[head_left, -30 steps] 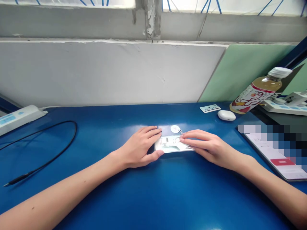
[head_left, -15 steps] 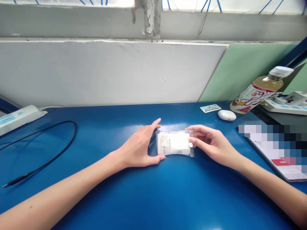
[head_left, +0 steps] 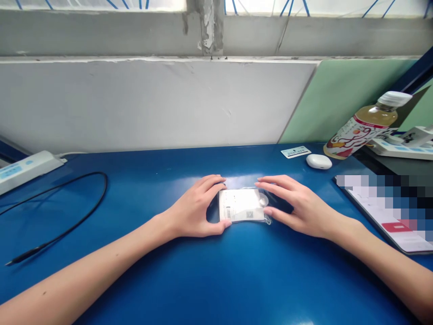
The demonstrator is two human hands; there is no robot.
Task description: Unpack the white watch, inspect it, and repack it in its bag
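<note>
A small clear plastic packet (head_left: 241,205) with a white printed insert lies flat on the blue table in front of me. The insert bears small print, a barcode and a square code. My left hand (head_left: 199,205) spans the packet's left end, thumb at the near edge and fingers at the far edge. Over at the right end, a round white spot (head_left: 263,200) shows on the plastic. My right hand (head_left: 297,205) is there with fingers and thumb apart, the thumb tip at the packet's edge. Whether that thumb presses on the plastic is hard to see.
A black cable (head_left: 103,189) and a white power strip (head_left: 29,169) are on the left. Toward the back right are a card (head_left: 295,152), a white earbud case (head_left: 319,161) and a drink bottle (head_left: 365,128). A tablet-like screen (head_left: 389,212) lies at the right.
My right hand has loosened its pinch on the packet's right end, uncovering the round white spot. My left fingers have come down to the far edge. The packet looks flatter on the table.
</note>
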